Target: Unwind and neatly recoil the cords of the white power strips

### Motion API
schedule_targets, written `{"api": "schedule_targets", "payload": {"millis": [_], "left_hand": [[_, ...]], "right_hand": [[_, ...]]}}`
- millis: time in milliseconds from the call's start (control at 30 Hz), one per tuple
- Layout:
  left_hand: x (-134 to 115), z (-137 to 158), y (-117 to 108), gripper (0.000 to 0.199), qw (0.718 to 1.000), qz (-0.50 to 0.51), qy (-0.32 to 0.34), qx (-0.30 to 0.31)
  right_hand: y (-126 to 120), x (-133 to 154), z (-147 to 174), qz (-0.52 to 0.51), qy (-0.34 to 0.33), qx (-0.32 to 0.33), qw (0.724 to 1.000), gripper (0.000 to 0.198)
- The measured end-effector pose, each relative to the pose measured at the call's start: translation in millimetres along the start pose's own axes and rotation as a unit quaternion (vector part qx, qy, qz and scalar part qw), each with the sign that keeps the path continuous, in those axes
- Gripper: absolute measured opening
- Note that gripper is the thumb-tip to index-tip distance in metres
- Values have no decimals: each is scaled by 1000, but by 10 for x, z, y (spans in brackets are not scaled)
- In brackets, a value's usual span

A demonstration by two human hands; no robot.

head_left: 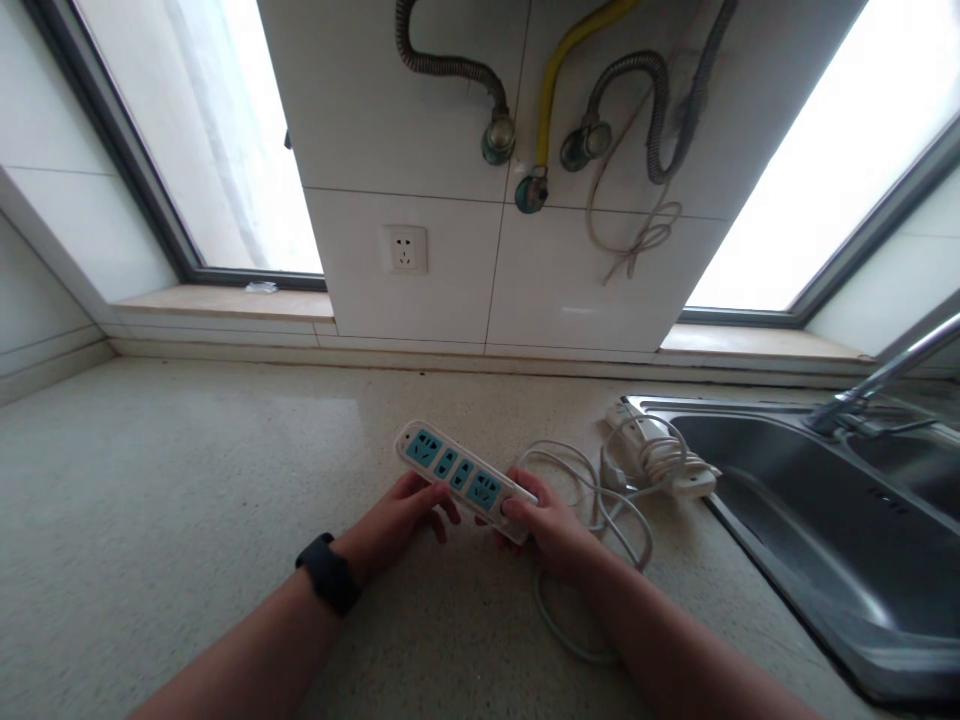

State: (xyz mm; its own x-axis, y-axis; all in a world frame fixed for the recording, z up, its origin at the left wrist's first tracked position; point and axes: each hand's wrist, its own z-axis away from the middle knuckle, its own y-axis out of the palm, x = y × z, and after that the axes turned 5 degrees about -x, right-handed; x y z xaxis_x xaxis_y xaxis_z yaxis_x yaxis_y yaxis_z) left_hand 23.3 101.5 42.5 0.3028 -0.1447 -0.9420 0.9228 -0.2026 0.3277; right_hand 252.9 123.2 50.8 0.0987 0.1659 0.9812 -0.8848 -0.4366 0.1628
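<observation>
A white power strip (pixel 431 447) with blue-green socket faces is held slanting above the counter, its left end farther from me. My right hand (pixel 551 525) grips its near right end, thumb on top beside the round switch and fingers underneath. My left hand (pixel 409 510), below a black wristband (pixel 328 573), is at the strip's lower left edge. Its fingers are apart and loosely bent; whether they touch the strip is unclear. A pale cord (pixel 645 535) lies in loops on the counter around my right hand and forearm.
A second white power strip (pixel 697 485), wrapped in its own cord, rests against the edge of the steel sink (pixel 795 520) on the right. A wall socket (pixel 407 249) is on the tiled wall, below metal hoses (pixel 450 66) and a yellow pipe (pixel 555 75). The speckled counter (pixel 187 520) extends left.
</observation>
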Motion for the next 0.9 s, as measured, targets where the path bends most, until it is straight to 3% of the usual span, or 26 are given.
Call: {"api": "schedule_targets", "payload": {"millis": [433,633,900], "left_hand": [[-15,-4,-1,45,999,45,-7,-3],[-16,25,-11,45,998,53,-13,4],[-81,-4,-17,47,992,110,-32,-48]], "right_hand": [[-42,-9,23,-25,11,43,999,60],[-8,-25,40,-9,-17,28,999,56],[-12,-8,22,-87,-13,-10,996,61]]}}
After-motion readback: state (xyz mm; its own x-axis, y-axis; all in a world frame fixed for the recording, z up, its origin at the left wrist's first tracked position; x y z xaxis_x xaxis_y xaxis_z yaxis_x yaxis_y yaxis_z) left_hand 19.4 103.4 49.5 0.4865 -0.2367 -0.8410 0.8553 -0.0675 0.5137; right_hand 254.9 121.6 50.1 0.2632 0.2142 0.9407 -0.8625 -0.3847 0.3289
